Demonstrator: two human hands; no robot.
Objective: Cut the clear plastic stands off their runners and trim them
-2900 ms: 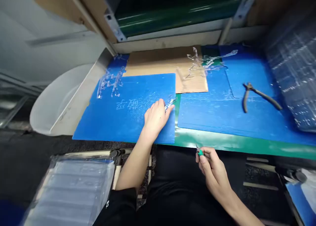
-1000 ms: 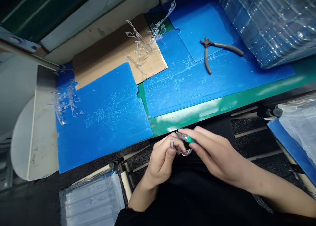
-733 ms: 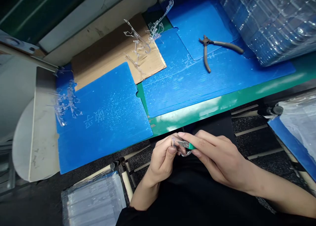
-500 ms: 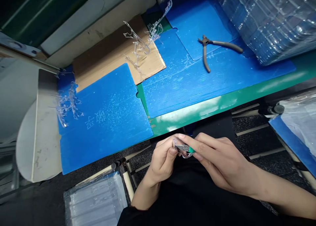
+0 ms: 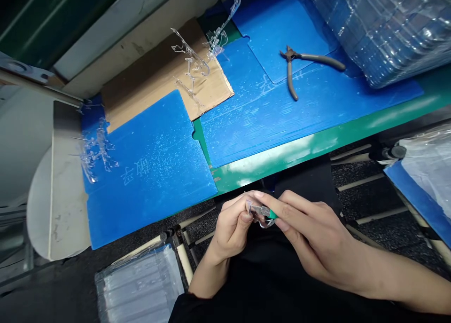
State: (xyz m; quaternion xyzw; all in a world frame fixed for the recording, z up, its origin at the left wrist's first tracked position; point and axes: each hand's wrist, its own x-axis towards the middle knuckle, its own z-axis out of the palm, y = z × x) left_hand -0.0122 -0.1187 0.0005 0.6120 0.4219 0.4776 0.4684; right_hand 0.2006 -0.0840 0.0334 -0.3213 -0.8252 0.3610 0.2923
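Close to my body, my left hand is closed, its thumb and fingers pinching a small clear plastic part. Across from it my right hand grips a small knife with a green handle. The knife's flat metal blade lies against the clear part between both hands. My fingers cover much of the part and most of the handle. Grey-handled cutting pliers lie apart on the blue sheet beyond my hands.
Clear plastic sprues stand on brown cardboard, and more sprues lie on the left blue sheet. Stacked clear trays rise at the back right. The green table edge runs beyond my hands. Wrapped trays sit lower left.
The view has shifted slightly, so the table things sit a little differently in frame. My hands keep nearly the same pose, with the blade tilted slightly differently at the clear part.
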